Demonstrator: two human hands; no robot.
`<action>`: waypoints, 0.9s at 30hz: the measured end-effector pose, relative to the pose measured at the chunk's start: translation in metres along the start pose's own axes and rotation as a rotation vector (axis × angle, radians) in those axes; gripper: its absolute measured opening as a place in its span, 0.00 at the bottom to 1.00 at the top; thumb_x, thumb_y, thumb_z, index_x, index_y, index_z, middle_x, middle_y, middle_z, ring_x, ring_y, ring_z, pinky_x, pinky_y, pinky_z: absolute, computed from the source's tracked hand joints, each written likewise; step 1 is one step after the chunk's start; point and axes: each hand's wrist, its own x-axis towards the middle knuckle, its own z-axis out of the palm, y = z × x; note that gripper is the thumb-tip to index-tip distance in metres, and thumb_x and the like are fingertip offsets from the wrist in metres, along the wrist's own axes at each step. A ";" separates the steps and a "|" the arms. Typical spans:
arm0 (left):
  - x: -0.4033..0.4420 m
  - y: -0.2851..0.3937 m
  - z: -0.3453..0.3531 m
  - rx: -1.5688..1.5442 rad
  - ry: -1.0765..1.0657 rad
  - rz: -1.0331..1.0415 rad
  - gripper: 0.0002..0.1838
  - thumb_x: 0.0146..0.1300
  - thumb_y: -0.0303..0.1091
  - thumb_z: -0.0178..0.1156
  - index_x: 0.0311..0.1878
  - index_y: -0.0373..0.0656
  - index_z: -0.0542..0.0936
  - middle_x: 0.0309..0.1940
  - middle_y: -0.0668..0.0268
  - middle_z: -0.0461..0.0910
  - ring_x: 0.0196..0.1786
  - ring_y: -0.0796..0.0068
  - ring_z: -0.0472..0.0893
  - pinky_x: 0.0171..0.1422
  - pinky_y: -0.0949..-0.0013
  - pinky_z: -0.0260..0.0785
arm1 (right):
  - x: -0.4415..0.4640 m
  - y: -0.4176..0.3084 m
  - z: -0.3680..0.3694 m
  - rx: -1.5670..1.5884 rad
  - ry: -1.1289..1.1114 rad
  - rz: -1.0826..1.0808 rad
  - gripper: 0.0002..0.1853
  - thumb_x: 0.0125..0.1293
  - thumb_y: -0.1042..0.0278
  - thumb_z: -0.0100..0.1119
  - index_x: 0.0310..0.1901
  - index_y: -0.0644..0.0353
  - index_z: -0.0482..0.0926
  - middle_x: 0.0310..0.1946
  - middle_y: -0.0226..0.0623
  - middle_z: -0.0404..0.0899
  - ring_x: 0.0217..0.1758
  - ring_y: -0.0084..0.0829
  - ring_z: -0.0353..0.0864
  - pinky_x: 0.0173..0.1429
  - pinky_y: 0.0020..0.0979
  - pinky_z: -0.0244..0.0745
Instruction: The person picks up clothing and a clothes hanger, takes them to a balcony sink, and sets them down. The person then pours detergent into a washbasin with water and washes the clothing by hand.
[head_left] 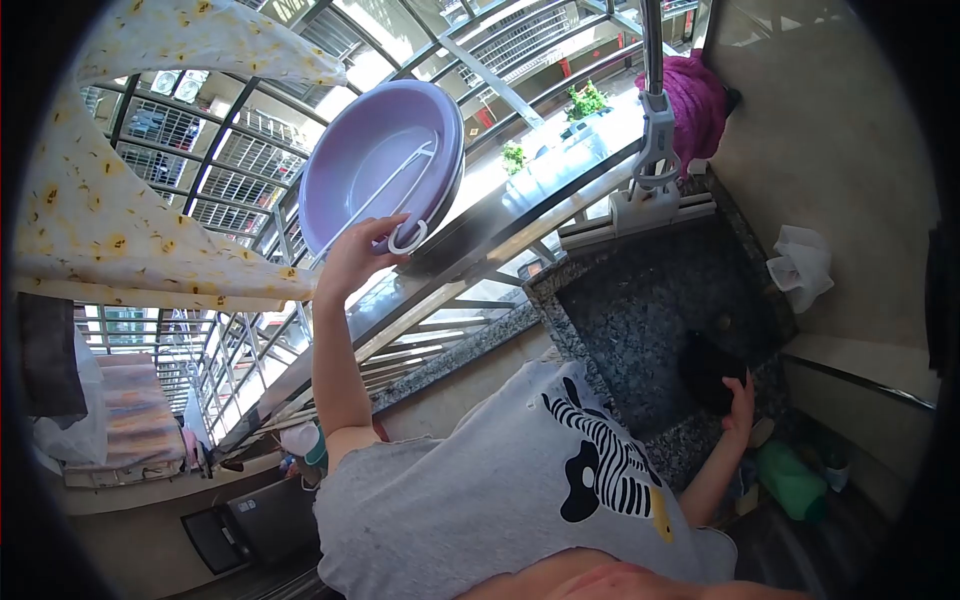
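My left hand (368, 252) is raised in front of the railing, fingers curled round a white clothes hanger (403, 249) near its curved hook. The hanger's thin bar runs across the front of a purple basin (350, 150), which leans upright just beyond the hand. Lower right, my right hand (739, 404) grips the edge of a black cloth-like item (708, 370) over a dark stone sink (640, 300). Part of that item blends into the dark sink, so its exact kind cannot be made out.
A yellow-patterned cloth (60, 200) hangs at the left. A metal pole (654, 50) with a white clamp (657, 140) stands by a magenta cloth (697, 105). A white plastic bag (800, 268) is on the right wall; a green bottle (790, 480) lies below. Metal railing (480, 245) runs ahead.
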 end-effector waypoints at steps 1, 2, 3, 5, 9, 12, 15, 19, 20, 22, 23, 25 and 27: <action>0.000 -0.002 -0.001 -0.021 0.006 0.002 0.35 0.47 0.36 0.78 0.63 0.55 0.80 0.49 0.60 0.84 0.50 0.60 0.84 0.56 0.61 0.74 | 0.000 -0.001 0.000 -0.005 0.023 0.027 0.36 0.53 0.71 0.62 0.67 0.63 0.70 0.57 0.38 0.77 0.59 0.34 0.76 0.64 0.33 0.69; 0.000 -0.005 -0.002 -0.043 0.011 0.004 0.32 0.47 0.34 0.78 0.60 0.53 0.82 0.48 0.62 0.85 0.50 0.62 0.84 0.56 0.61 0.74 | -0.002 -0.002 0.000 0.003 0.027 0.026 0.36 0.53 0.71 0.62 0.68 0.63 0.70 0.57 0.38 0.77 0.59 0.34 0.76 0.63 0.33 0.70; 0.000 -0.007 -0.004 -0.064 0.016 0.007 0.30 0.48 0.32 0.77 0.58 0.51 0.83 0.47 0.63 0.85 0.50 0.64 0.84 0.56 0.62 0.75 | -0.004 -0.003 0.000 0.012 0.030 0.024 0.36 0.53 0.71 0.62 0.68 0.63 0.70 0.57 0.38 0.77 0.59 0.34 0.76 0.63 0.33 0.70; 0.000 -0.009 -0.008 -0.178 0.065 0.068 0.28 0.49 0.31 0.77 0.56 0.48 0.83 0.45 0.63 0.86 0.49 0.69 0.84 0.55 0.63 0.75 | -0.004 -0.003 0.001 0.028 0.028 0.010 0.36 0.53 0.71 0.62 0.68 0.62 0.70 0.57 0.38 0.77 0.59 0.34 0.76 0.63 0.33 0.70; -0.010 0.011 -0.023 -0.249 0.259 0.018 0.17 0.57 0.31 0.73 0.50 0.40 0.82 0.36 0.66 0.84 0.39 0.78 0.81 0.46 0.69 0.73 | -0.004 -0.006 -0.004 0.044 -0.015 -0.019 0.36 0.53 0.71 0.62 0.67 0.62 0.71 0.56 0.38 0.77 0.58 0.34 0.76 0.62 0.33 0.71; -0.014 0.025 -0.046 -0.153 0.544 0.063 0.12 0.63 0.30 0.68 0.48 0.38 0.80 0.32 0.66 0.80 0.34 0.81 0.76 0.40 0.72 0.69 | -0.006 -0.012 0.001 0.059 -0.014 -0.032 0.34 0.53 0.71 0.63 0.66 0.62 0.72 0.55 0.37 0.78 0.57 0.33 0.77 0.61 0.32 0.72; -0.019 0.014 -0.058 -0.358 0.680 0.092 0.15 0.62 0.28 0.70 0.49 0.37 0.79 0.35 0.67 0.81 0.37 0.80 0.77 0.42 0.74 0.71 | -0.012 -0.018 0.002 0.070 -0.032 -0.061 0.34 0.53 0.72 0.62 0.65 0.61 0.73 0.55 0.36 0.78 0.58 0.32 0.77 0.63 0.31 0.71; -0.047 0.056 -0.057 -0.552 0.805 0.179 0.15 0.59 0.24 0.70 0.48 0.36 0.78 0.41 0.66 0.81 0.42 0.77 0.79 0.45 0.71 0.73 | -0.019 -0.023 0.002 0.166 0.001 -0.073 0.29 0.56 0.76 0.62 0.62 0.62 0.74 0.51 0.35 0.79 0.53 0.30 0.79 0.58 0.30 0.74; -0.055 0.059 -0.057 -0.530 0.832 0.223 0.15 0.58 0.24 0.70 0.48 0.36 0.78 0.42 0.65 0.81 0.44 0.75 0.79 0.46 0.69 0.74 | -0.021 -0.028 0.001 0.172 -0.014 -0.077 0.29 0.56 0.76 0.62 0.63 0.62 0.74 0.51 0.36 0.79 0.53 0.29 0.80 0.58 0.30 0.75; -0.074 0.062 -0.063 -0.255 0.937 0.267 0.18 0.56 0.28 0.73 0.48 0.35 0.79 0.43 0.62 0.82 0.47 0.73 0.80 0.47 0.66 0.76 | -0.030 -0.036 -0.002 0.198 -0.016 -0.076 0.30 0.56 0.76 0.62 0.63 0.62 0.73 0.50 0.36 0.79 0.52 0.29 0.80 0.57 0.30 0.76; -0.082 0.067 -0.061 -0.302 0.914 0.346 0.20 0.55 0.31 0.74 0.48 0.34 0.79 0.42 0.60 0.82 0.45 0.71 0.81 0.46 0.65 0.76 | -0.034 -0.041 -0.003 0.212 -0.006 -0.075 0.30 0.56 0.76 0.62 0.63 0.62 0.73 0.50 0.36 0.79 0.52 0.29 0.80 0.57 0.30 0.76; -0.099 0.068 -0.058 -0.287 0.852 0.471 0.20 0.54 0.33 0.75 0.45 0.33 0.80 0.41 0.57 0.83 0.41 0.67 0.83 0.44 0.64 0.77 | -0.042 -0.051 -0.006 0.218 0.003 -0.085 0.32 0.56 0.75 0.63 0.65 0.63 0.72 0.52 0.37 0.79 0.54 0.29 0.79 0.59 0.30 0.75; -0.097 0.100 -0.055 -0.174 0.606 0.711 0.14 0.51 0.29 0.74 0.37 0.37 0.80 0.34 0.57 0.83 0.32 0.69 0.82 0.35 0.68 0.72 | -0.049 -0.064 -0.010 0.199 0.007 -0.105 0.34 0.56 0.74 0.63 0.68 0.64 0.69 0.55 0.38 0.78 0.57 0.29 0.78 0.62 0.30 0.73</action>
